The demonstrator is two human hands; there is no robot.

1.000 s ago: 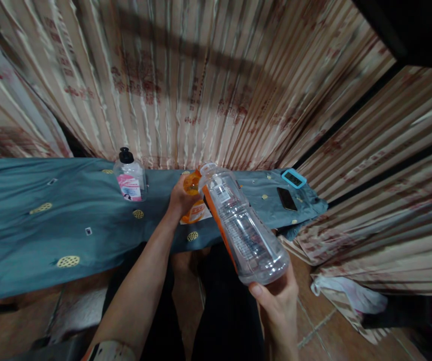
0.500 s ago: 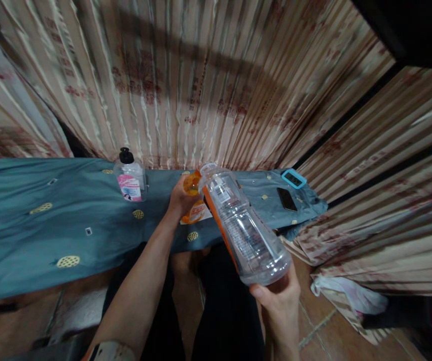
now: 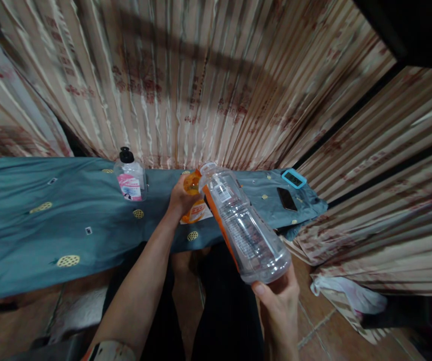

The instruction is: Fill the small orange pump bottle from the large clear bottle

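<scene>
My right hand grips the base of a large clear plastic bottle with an orange label, tilted so its neck points up and left, away from me. Its mouth meets the top of an orange bottle that stands on the cloth. My left hand is wrapped round the upper part of the orange bottle; most of its fingers are hidden. A clear pump-style bottle with a black cap and pink label stands upright to the left of my left hand.
Blue-green cloth with pineapple prints covers the narrow table. At its right end lie a black phone and a blue-framed digital timer. Pleated curtains hang behind and to the right. A white plastic bag is at lower right.
Almost nothing differs. The base of the clear bottle and my right hand have shifted very slightly upward; my left hand stays in place.
</scene>
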